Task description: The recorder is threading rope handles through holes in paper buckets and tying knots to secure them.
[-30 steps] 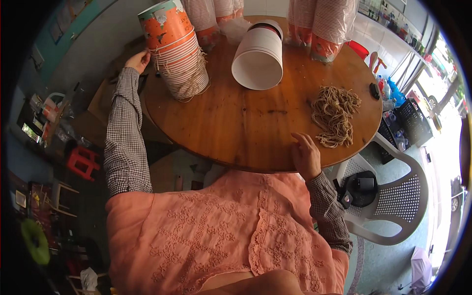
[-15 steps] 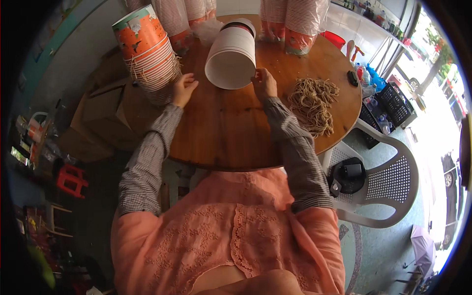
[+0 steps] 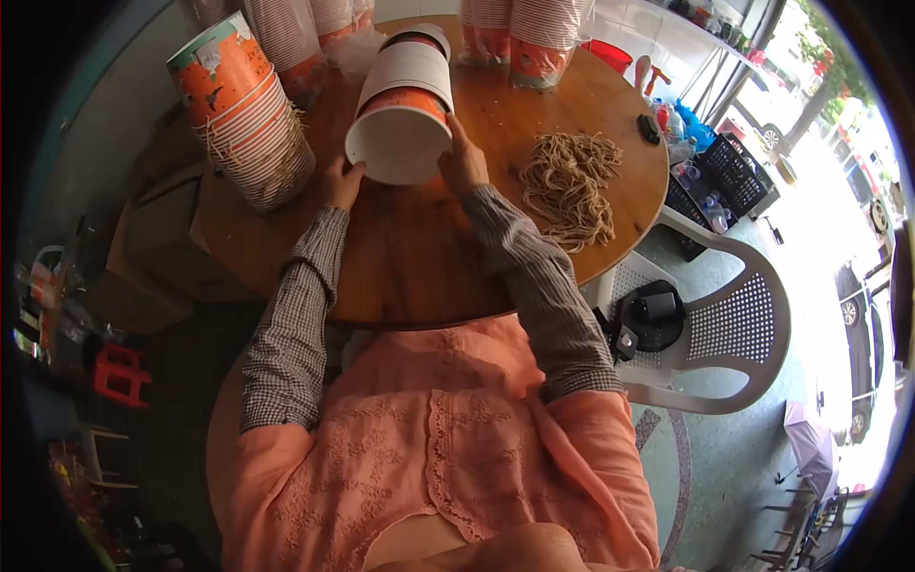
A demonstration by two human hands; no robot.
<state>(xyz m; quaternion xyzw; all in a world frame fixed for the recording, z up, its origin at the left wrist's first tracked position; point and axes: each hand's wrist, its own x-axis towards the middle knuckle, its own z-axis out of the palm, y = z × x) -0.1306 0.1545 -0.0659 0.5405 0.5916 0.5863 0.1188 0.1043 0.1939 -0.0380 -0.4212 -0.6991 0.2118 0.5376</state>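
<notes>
A paper bucket (image 3: 396, 145) lies on its side on the round wooden table, its round white mouth facing me. A strip of its orange outside shows behind the rim. Its far part sits against or inside a white cylinder (image 3: 408, 71); I cannot tell which. My right hand (image 3: 465, 157) grips the bucket's right side, thumb near the rim. On the lower left of the rim, my left hand (image 3: 341, 183) holds on with thumb and fingers, partly hidden. A leaning stack of orange paper buckets (image 3: 250, 119) stands left of my left hand.
Tan strings (image 3: 575, 186) lie in a tangled heap on the right of the table (image 3: 419, 257). Plastic-wrapped bucket stacks (image 3: 540, 43) stand along the back. A small black object (image 3: 649, 129) is near the right edge. A white plastic chair (image 3: 729, 329) holds a black bag.
My hands have closed in on the bucket's rim. An orange band now shows behind the rim, where only white showed before. The whole view has shifted somewhat.
</notes>
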